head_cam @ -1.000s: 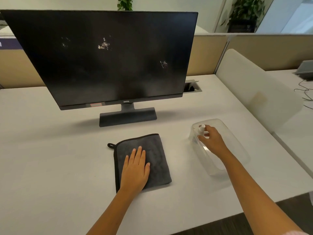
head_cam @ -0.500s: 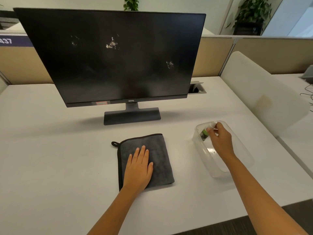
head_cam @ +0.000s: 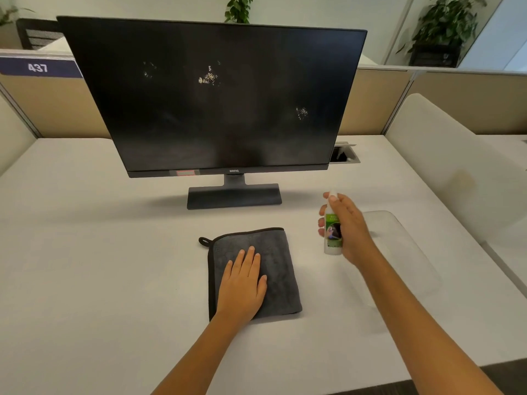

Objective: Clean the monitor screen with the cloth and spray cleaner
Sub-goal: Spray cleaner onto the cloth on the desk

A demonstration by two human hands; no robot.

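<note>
A black monitor (head_cam: 225, 95) is seen standing on its base toward the far edge of a white desk (head_cam: 85, 266), its dark screen marked by three pale smudges, two in the upper half and one toward the right side. A folded grey cloth (head_cam: 279, 269) with a dark border and a small loop at its far left corner is laid flat on the desk in front of the monitor base, nearer the front edge. The left hand (head_cam: 242, 283) is rested palm down on the cloth, with the fingers held straight and close together and nothing gripped. A small white spray bottle (head_cam: 332, 229) with a green label is held upright above the desk, to the right of the cloth and well apart from it, with its nozzle end uppermost. The right hand (head_cam: 349, 226) is wrapped round the bottle, the fingers curled about its body and one fingertip placed on the top. A clear plastic container (head_cam: 399, 238) is seen on the desk just behind that hand, toward the right edge. Beige partition panels (head_cam: 456, 104) are ranged along the far edge, one bearing a label (head_cam: 38, 67) with the number 437.
</note>
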